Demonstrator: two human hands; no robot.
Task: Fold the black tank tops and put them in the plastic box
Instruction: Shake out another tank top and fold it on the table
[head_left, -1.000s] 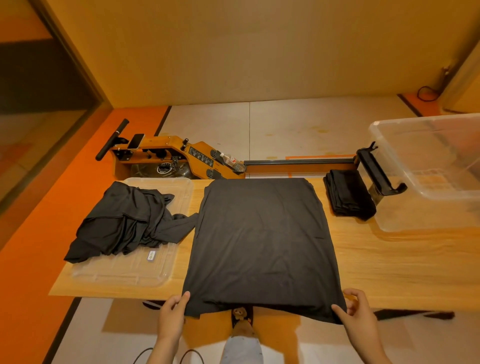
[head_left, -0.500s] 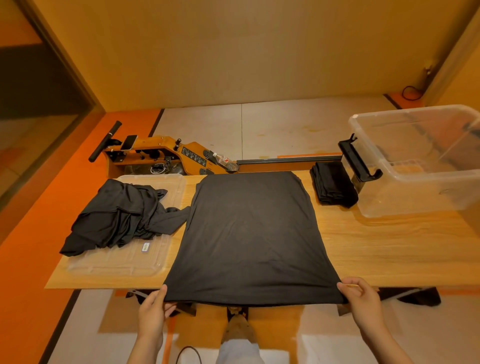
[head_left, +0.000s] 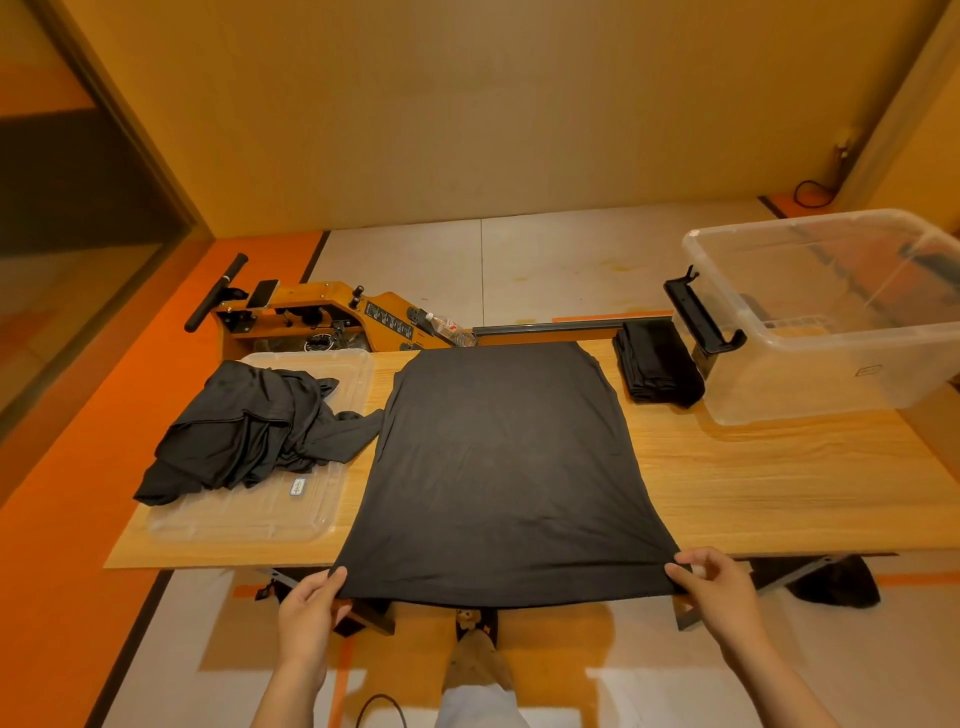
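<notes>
Both the left hand (head_left: 311, 608) and right hand (head_left: 719, 587) pinch the near hem corners of the black tank top (head_left: 504, 467) lying flat on the table (head_left: 753, 483), so the first fold seems next, needing an even lift.

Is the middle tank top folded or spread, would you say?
Spread: the tank top lies flat on the table, hem overhanging the near edge.
</notes>
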